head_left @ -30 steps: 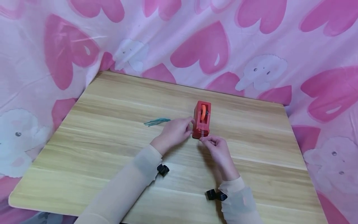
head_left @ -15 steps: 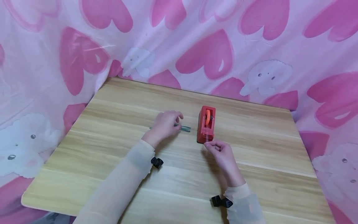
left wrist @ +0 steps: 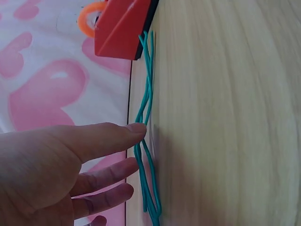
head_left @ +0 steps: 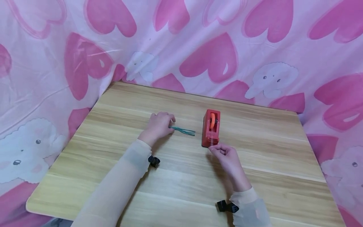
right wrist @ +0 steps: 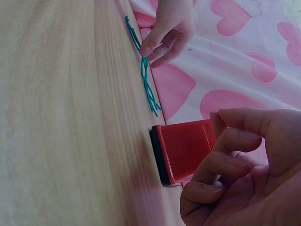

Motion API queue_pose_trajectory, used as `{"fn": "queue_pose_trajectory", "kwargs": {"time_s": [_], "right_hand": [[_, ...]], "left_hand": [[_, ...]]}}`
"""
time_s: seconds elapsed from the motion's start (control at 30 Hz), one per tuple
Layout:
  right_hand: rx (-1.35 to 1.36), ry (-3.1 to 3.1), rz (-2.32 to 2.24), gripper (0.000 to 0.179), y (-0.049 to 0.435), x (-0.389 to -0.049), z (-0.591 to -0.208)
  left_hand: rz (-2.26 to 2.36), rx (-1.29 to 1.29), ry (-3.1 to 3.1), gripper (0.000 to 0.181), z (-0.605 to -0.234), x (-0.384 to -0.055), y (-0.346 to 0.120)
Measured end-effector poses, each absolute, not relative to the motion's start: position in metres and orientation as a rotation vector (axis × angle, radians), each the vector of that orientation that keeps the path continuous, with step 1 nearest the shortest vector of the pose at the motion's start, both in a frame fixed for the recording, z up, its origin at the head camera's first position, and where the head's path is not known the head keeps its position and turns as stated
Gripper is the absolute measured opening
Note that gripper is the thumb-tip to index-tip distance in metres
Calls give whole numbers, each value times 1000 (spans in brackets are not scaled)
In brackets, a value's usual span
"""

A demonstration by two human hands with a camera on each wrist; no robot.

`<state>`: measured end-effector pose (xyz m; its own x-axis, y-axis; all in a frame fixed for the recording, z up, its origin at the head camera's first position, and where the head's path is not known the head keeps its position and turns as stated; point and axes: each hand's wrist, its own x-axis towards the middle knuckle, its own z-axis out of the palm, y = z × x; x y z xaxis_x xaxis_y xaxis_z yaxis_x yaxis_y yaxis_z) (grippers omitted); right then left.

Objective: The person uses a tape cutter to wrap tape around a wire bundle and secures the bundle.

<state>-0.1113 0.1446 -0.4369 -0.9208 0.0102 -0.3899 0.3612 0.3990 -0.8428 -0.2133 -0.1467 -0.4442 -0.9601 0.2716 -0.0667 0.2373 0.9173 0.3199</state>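
Observation:
My left hand (head_left: 159,124) is at a bundle of thin green wires (head_left: 183,130) on the table, left of the red tape dispenser (head_left: 208,132). In the left wrist view the thumb (left wrist: 136,129) lies across the middle of the wires (left wrist: 146,94); the index finger is hidden behind it, and the other fingers are loosely bent. An orange tape core (head_left: 212,120) sits in the dispenser. My right hand (head_left: 227,154) is at the dispenser's front, pinching the end of a clear tape strip (head_left: 212,142) between thumb and forefinger; the right wrist view shows the other fingers curled.
The wood-grain table (head_left: 175,189) ends at a pink heart-patterned cloth (head_left: 204,60) hanging at the back and sides. Black wrist cameras (head_left: 154,161) are strapped to both sleeves.
My left hand has moved left from beside the dispenser to the green wires and closed thumb and fingers on them. My right hand keeps its pinch at the dispenser's front. The head view has shifted slightly.

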Motion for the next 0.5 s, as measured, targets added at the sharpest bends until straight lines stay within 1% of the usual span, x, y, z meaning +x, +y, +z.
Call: {"fn": "queue_pose_trajectory", "kwargs": {"time_s": [0.13,0.37,0.5], "right_hand": [[329,2350,-1508,30,144,-111,-437],[337,2340,-1535,29,143,-111,-437],[335,2340,-1537,29,143,-111,-438]], "left_hand": [[457,392,2958,34,-445,-213,-150],[458,377,2928,15,-447,-212,-153],[491,356,2899,12,-449,-213,-153]]}}
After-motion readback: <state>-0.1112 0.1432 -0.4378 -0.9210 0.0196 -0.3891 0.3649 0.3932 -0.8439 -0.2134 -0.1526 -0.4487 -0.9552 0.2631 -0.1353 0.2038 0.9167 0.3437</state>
